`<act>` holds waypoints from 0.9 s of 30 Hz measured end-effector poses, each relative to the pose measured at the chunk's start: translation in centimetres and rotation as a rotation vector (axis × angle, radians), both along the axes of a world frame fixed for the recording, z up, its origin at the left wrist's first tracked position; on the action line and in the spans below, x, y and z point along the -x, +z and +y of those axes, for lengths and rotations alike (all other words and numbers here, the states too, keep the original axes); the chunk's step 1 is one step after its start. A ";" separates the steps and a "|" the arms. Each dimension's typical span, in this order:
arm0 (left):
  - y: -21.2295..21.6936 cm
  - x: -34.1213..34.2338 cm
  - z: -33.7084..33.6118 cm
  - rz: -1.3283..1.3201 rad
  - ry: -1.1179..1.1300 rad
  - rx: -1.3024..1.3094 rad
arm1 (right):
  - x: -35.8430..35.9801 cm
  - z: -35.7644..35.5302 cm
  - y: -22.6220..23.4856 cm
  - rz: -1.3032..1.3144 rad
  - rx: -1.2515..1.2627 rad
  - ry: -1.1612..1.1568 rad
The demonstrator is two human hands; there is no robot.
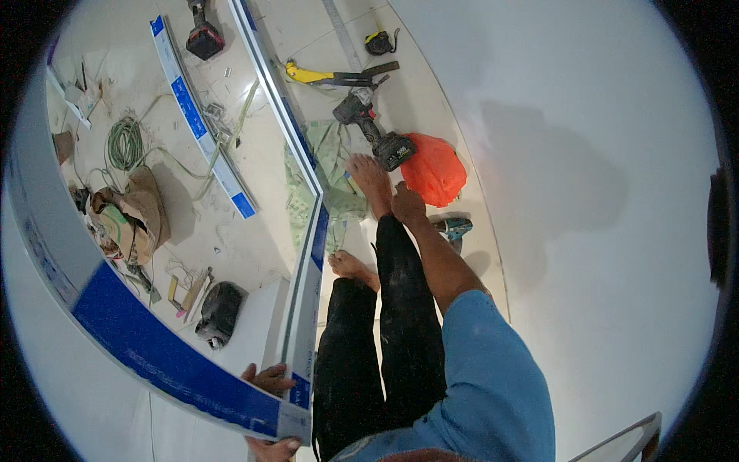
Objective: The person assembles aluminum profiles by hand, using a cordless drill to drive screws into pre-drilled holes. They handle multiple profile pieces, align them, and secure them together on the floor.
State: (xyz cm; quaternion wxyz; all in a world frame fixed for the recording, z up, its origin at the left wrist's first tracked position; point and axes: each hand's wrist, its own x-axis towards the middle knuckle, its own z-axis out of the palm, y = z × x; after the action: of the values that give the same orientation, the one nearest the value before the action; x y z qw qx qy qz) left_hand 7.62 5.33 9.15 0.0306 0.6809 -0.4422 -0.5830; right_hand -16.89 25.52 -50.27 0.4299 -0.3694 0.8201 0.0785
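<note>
At the lower left, my left hand is closed round the corner of a white frame with blue protective film; the frame hides part of the hand. The frame's long rail runs up and away past my legs, and another wide blue-filmed length curves off to the left. My right hand reaches down beside my bare right foot, next to an orange-red bag. Its fingers are curled, and what they hold, if anything, is hidden. Just beyond it, a black cordless power tool lies against the bag.
A teal drill lies by my right forearm. Farther off are a yellow-and-black hand tool, a tape measure and another cordless tool. Leftward lie a loose blue-filmed profile, coiled hose and a brown bag. A white wall stands right.
</note>
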 end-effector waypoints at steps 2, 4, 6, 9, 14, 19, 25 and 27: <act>-0.9 0.3 0.5 0.034 0.090 0.058 | 0.2 2.5 -1.5 0.127 0.210 -0.002; -1.3 -0.5 0.8 0.052 0.105 0.112 | 0.3 4.3 -2.1 0.313 0.515 -0.088; -2.5 -1.2 -0.4 0.037 0.042 0.142 | 0.3 3.9 0.1 0.296 0.346 -0.097; -1.8 0.0 1.1 -0.034 0.121 0.177 | 1.5 0.2 3.1 0.142 0.330 -0.198; -0.9 0.5 0.1 -0.028 0.026 0.118 | 7.5 -6.9 9.5 0.027 0.738 -0.495; 0.9 1.3 -0.2 -0.166 0.026 -0.126 | 18.1 -18.1 5.1 -0.308 0.572 -1.039; -2.0 -1.6 -2.5 -0.253 0.039 -0.350 | 23.0 -25.8 -1.7 -0.539 0.642 -1.384; -2.8 -1.4 -4.5 -0.321 0.000 -0.417 | 23.7 -25.8 -4.2 -0.543 0.685 -1.488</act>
State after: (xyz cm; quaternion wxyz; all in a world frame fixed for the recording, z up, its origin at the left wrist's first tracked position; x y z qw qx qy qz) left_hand 9.03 0.85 6.31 -0.1811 0.7561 -0.3119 -0.5461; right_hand -40.56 -0.33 -54.50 0.4156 0.1487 0.6960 -0.5664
